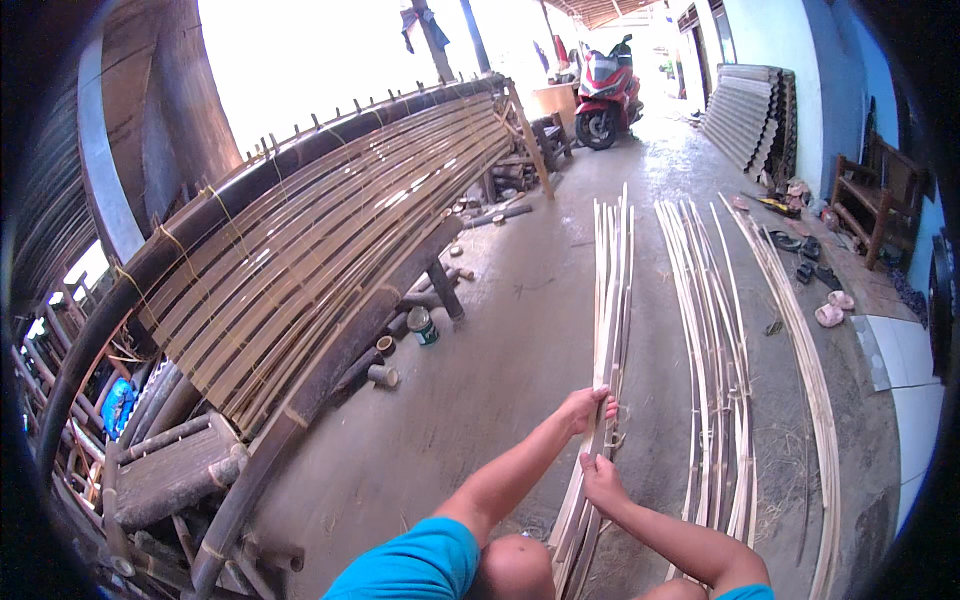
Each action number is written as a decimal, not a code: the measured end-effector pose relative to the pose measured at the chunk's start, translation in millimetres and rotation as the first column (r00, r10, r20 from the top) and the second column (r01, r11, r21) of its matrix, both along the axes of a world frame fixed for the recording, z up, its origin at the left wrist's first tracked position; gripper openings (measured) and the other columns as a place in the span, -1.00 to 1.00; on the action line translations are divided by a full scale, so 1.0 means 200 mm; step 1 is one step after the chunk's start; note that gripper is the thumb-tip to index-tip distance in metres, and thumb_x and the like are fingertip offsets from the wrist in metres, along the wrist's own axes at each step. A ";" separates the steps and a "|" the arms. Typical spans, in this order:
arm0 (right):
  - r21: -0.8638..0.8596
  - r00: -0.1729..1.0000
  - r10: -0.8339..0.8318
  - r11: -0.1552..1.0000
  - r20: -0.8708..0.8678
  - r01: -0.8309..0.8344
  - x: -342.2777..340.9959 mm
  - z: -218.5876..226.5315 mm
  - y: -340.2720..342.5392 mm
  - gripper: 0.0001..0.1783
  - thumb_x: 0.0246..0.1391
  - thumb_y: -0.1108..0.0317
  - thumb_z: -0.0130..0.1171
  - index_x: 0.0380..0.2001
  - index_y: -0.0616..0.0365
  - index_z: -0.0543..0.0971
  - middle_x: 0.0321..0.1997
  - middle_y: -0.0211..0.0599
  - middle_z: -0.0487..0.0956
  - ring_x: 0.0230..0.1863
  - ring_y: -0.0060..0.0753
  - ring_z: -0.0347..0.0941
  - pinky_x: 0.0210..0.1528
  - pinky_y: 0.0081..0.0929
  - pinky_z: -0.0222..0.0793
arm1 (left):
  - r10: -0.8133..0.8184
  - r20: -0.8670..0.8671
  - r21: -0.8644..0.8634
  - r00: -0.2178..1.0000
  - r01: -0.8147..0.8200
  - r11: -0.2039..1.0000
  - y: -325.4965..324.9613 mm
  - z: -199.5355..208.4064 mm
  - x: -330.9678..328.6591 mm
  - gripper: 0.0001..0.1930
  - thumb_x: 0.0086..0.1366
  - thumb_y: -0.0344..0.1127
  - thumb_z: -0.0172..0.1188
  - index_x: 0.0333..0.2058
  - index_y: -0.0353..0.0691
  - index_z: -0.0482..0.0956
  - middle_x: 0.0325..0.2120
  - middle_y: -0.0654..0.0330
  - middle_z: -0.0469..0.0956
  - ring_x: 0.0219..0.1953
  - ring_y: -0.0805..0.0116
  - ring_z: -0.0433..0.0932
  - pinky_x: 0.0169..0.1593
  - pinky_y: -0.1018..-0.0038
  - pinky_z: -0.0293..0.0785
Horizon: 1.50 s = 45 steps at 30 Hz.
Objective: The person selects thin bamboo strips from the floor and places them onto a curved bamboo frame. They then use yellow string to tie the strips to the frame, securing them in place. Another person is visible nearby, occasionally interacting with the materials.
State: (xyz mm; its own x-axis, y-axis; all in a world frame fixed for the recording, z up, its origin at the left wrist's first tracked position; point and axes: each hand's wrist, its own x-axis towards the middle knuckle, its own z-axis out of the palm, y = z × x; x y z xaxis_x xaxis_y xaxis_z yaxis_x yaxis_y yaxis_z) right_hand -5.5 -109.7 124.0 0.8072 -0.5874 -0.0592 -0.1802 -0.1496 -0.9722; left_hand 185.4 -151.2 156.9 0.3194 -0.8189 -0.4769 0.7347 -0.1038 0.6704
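Observation:
A long bundle of pale bamboo strips (607,290) runs away from me along the concrete floor, its near end passing between my knees. My left hand (588,410) is closed around the strips at mid-length. Closer to my body, my right hand (603,484) grips the same bundle, with the thumb lying along it. Some strips show a darker side near my hands. To the right lies a second, looser spread of bamboo strips (708,350), touched by neither hand. Farther right, a third narrow row of strips (800,370) rests on the floor.
At left stands a bamboo frame with slats (330,200) tied across it. A can (422,326) and cut bamboo pieces (383,375) lie beneath. A red scooter (607,92) is parked ahead. Corrugated sheets (742,118), sandals (830,310) and a wooden chair (868,200) line the right side.

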 end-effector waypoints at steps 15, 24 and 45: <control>0.209 0.965 0.143 0.973 -0.221 -0.096 0.14 -0.40 0.05 -0.67 0.32 0.13 -0.01 -0.25 0.23 0.39 -0.44 -0.14 0.61 -0.53 -0.30 0.58 -0.48 -0.32 0.48 | -0.006 -0.066 0.200 0.998 0.019 0.980 0.27 -0.88 0.37 -0.66 0.44 -0.07 0.04 -0.05 -0.24 0.44 -0.37 0.16 0.50 -0.34 0.27 0.58 -0.26 0.32 0.66; 0.076 0.939 -0.308 0.944 -0.149 0.322 -0.19 -0.31 -0.44 -0.60 0.39 0.02 -0.12 -0.08 0.17 0.39 -0.63 -0.34 0.48 -0.70 -0.55 0.41 -0.66 -0.49 0.35 | -0.447 0.321 0.686 0.835 0.120 0.717 0.65 -1.20 0.29 -0.49 0.25 0.01 0.26 -0.05 -0.34 0.52 -0.15 -0.03 0.59 -0.14 0.10 0.57 -0.05 0.19 0.50; 0.667 0.897 0.431 0.696 -0.094 -0.264 -0.20 2.29 0.56 -0.74 0.21 0.24 0.10 -0.16 0.21 0.51 -0.23 0.07 0.62 -0.13 0.19 0.55 -0.11 -0.08 0.45 | -0.353 0.370 0.589 0.859 0.077 0.804 1.22 2.37 -0.55 -0.65 0.40 -0.14 0.08 -0.03 -0.28 0.56 -0.49 0.29 0.51 -0.45 0.51 0.48 -0.41 0.44 0.45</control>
